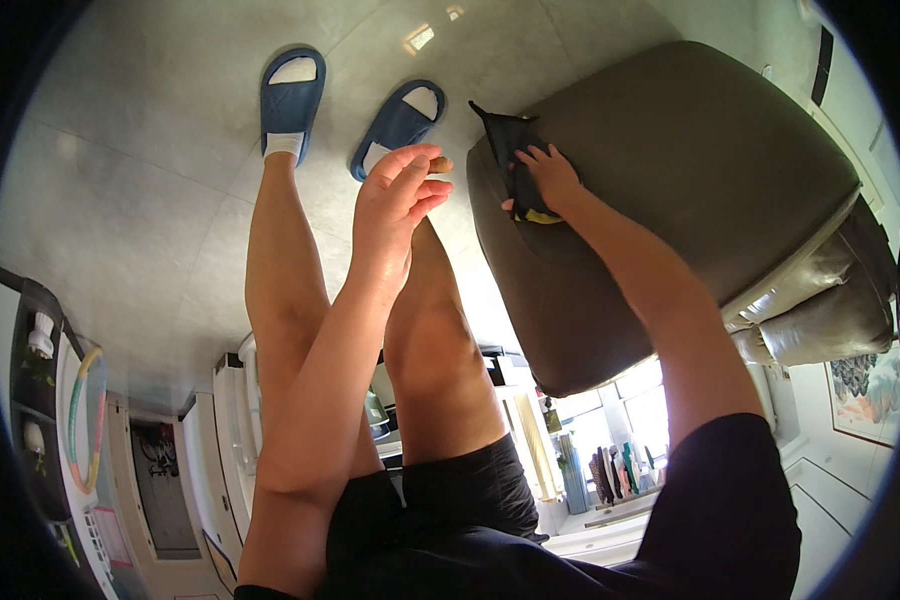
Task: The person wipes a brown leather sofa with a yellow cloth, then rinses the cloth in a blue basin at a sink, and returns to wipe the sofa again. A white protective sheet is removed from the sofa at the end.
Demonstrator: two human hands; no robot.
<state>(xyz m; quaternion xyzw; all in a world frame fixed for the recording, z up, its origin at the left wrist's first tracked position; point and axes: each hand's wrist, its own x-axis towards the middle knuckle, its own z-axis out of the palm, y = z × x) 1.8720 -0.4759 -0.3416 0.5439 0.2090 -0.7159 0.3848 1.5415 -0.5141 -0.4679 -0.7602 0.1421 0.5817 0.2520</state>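
Between the thumb and fingers of my left hand [405,184] is a small brown piece [441,165], possibly a peanut in its shell; it is too small to be sure. My right hand [547,176] grips a flat black pouch [521,142] by its side, fingers spread over the face and a fingertip showing at the near edge. A pointed corner of the pouch sticks out at the far end, and yellow shows along its near edge. The pouch lies against the corner of a dark brown padded seat [667,172]. What it holds is hidden.
My feet, in blue slides [292,97], stand on a grey tiled floor [157,112] left of the seat. A hoop [75,420] and a dark shelf [34,375] are at the far left. Clothes [611,472] hang by a bright window.
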